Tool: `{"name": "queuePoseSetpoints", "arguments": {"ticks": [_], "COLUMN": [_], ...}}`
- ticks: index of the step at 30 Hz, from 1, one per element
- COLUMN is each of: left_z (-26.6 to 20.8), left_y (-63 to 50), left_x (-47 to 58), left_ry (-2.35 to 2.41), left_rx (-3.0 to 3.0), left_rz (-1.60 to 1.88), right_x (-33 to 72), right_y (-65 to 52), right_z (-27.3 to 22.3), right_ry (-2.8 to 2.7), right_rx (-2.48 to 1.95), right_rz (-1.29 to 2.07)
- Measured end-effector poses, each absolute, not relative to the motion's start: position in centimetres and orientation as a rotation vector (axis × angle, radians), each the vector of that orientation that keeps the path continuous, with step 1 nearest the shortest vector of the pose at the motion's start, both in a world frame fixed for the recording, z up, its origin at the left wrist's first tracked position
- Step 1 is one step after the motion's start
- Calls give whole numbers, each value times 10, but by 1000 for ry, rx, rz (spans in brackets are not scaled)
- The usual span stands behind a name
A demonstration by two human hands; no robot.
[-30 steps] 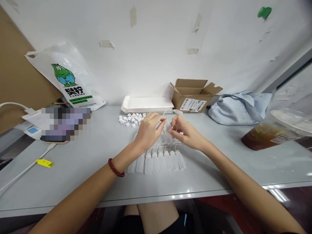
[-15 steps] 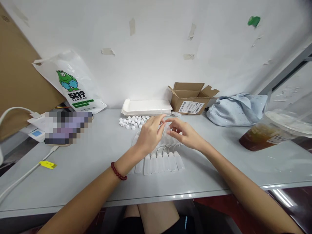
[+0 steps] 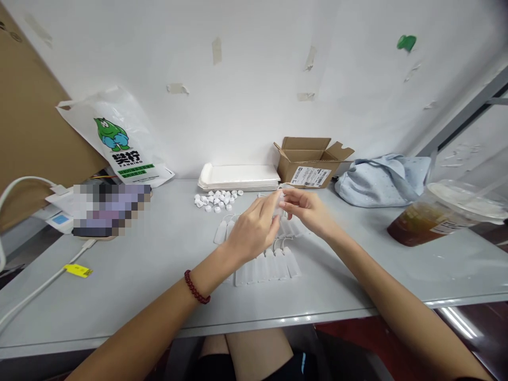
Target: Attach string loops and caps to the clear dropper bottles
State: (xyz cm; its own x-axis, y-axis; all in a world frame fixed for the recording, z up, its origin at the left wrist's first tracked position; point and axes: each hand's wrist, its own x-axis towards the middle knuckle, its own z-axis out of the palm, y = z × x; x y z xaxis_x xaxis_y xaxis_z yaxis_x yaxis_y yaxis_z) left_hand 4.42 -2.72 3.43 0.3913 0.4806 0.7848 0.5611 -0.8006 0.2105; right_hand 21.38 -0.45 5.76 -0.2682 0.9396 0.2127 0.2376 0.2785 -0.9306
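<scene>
Close together above the table, my left hand (image 3: 254, 226) and my right hand (image 3: 307, 209) meet on a small translucent bottle (image 3: 279, 205). The left fingers are wrapped around it and hide most of it; the right fingertips pinch near its top. Below the hands lies a front row of similar plastic bottles (image 3: 272, 265) with thin loops at their necks. More bottles (image 3: 292, 227) form a row behind, partly covered by my hands. A loose pile of small white caps (image 3: 216, 200) sits beyond my left hand.
At the back stand a stack of white trays (image 3: 238, 174) and an open cardboard box (image 3: 305, 164). A blue cloth bag (image 3: 381, 180) and a drink cup (image 3: 420, 225) are on the right. On the left are a plastic bag (image 3: 119, 143), a blurred phone-like object (image 3: 115, 211) and a cable (image 3: 39, 299).
My left hand has moved slightly right and down, closing around the small bottle. My right hand has shifted a little right, and its fingers have drawn in on the bottle's top.
</scene>
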Motion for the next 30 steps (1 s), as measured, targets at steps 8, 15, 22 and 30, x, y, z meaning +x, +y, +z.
{"name": "queuePoseSetpoints", "arguments": {"ticks": [8, 15, 22, 30], "left_z": [36, 38, 42, 36], "left_y": [-26, -32, -47, -68], "left_x": [38, 42, 49, 58], "left_ry": [-995, -891, -714, -656], "left_rx": [-2596, -2663, -2895, -3093], "left_rz": [-1269, -1249, -1141, -767], "right_x": [228, 241, 268, 276], "right_y": [0, -1, 2, 6], "right_z": [64, 77, 89, 85], "right_ry": [-1811, -1891, -2231, -2439], "right_rx": [-986, -1015, -1023, -1106], "right_rz": [1349, 1494, 1719, 2030]}}
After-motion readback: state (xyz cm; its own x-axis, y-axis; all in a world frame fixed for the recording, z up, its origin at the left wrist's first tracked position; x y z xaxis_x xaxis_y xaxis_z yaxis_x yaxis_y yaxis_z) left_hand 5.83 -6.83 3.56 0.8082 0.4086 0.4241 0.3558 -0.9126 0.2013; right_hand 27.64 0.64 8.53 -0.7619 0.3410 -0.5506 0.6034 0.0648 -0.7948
